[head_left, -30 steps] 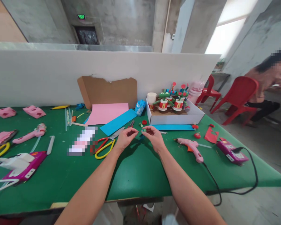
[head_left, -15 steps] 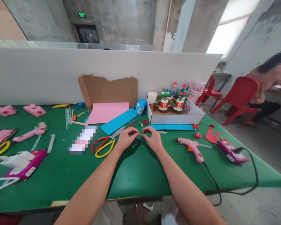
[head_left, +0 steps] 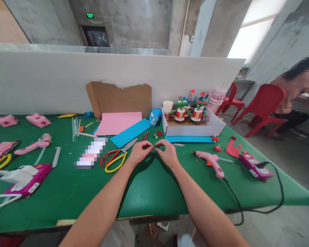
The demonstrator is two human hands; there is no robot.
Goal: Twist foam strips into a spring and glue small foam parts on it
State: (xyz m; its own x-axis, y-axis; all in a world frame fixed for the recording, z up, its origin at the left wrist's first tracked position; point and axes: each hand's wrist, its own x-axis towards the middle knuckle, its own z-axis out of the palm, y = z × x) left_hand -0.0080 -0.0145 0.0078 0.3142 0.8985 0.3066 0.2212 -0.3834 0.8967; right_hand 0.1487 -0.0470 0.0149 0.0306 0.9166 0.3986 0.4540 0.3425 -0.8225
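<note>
Above the middle of the table, my left hand (head_left: 141, 151) and my right hand (head_left: 168, 152) meet with thumbs and fingers pinched. Between the fingertips is a small teal strip (head_left: 153, 151), mostly hidden and too small to make out well. Just beyond the hands lie a small folded green-and-white piece (head_left: 155, 136) and a red bottle cap (head_left: 159, 133). Scissors (head_left: 116, 164) with yellow and red handles lie beside my left hand, with pliers (head_left: 144, 136) past their tips. To the right of my right hand rests a pink hot glue gun (head_left: 211, 161).
A white box (head_left: 193, 130) holds paper-cup figures (head_left: 180, 114). Blue paper (head_left: 131, 133) and pink paper (head_left: 118, 123) lie by a cardboard piece (head_left: 122, 99). Purple power strips (head_left: 256, 167) sit at both sides, one with a black cable. A person sits at far right near red chairs (head_left: 266, 99).
My hands stay in nearly the same place, fingertips still pinched. The teal strip between them shows less than before.
</note>
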